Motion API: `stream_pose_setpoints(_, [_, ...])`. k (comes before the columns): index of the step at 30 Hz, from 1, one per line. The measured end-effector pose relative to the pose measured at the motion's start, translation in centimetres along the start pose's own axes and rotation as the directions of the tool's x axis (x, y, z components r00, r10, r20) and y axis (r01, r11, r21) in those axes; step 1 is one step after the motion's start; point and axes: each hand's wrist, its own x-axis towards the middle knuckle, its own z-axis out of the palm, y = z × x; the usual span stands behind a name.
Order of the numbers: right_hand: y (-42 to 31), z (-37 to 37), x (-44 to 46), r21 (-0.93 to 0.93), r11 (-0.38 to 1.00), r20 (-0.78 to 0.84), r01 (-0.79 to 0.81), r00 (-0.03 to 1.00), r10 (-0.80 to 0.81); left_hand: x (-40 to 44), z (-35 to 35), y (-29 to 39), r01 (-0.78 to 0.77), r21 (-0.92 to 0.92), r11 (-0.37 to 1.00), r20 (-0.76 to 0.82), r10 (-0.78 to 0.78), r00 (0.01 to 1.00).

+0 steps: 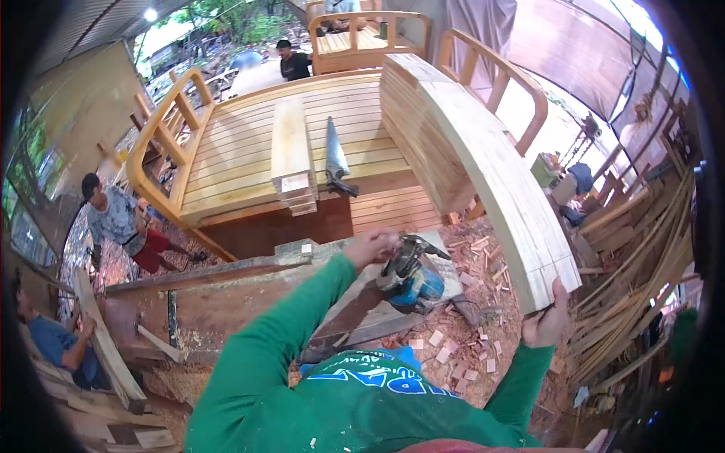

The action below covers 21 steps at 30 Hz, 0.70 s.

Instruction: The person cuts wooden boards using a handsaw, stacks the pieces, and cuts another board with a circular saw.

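Boards (495, 181), stacked and curved, run forward from our right hand (547, 323), whose thumb and fingers press on their near end, likely to steady the part that juts toward us. Our left hand (371, 248) has its fingers curled inward just beside the power tool (415, 281), though we cannot tell whether they pinch anything. Ahead of that hand the saw (336, 157) lies on the slats (234, 147) beside the planks (291, 143), probably set there to be within easy reach.
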Motion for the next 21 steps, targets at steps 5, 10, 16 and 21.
stream_pose_setpoints(5, [-0.6,-2.2,-4.3,-0.047,0.999,-0.038,0.005,0.999,-0.007,8.0,10.3,7.8,-0.008,-0.416,0.909,0.103,0.056,0.993])
stream_pose_setpoints(10, [0.2,-7.7,-8.9,-0.055,0.998,-0.061,-0.015,0.998,0.012,14.4,15.1,10.6,-0.033,-0.616,0.787,0.206,0.202,0.958])
stream_pose_setpoints(16, [0.9,-13.0,-13.9,-0.204,0.971,-0.204,-0.128,0.975,0.085,10.8,13.6,3.0,0.065,-0.495,0.867,0.193,0.037,0.980])
stream_pose_setpoints(21, [1.9,-16.0,-14.0,-0.179,0.961,-0.321,-0.213,0.935,0.148,-4.5,6.4,-6.0,0.162,-0.554,0.817,0.098,-0.130,0.987])
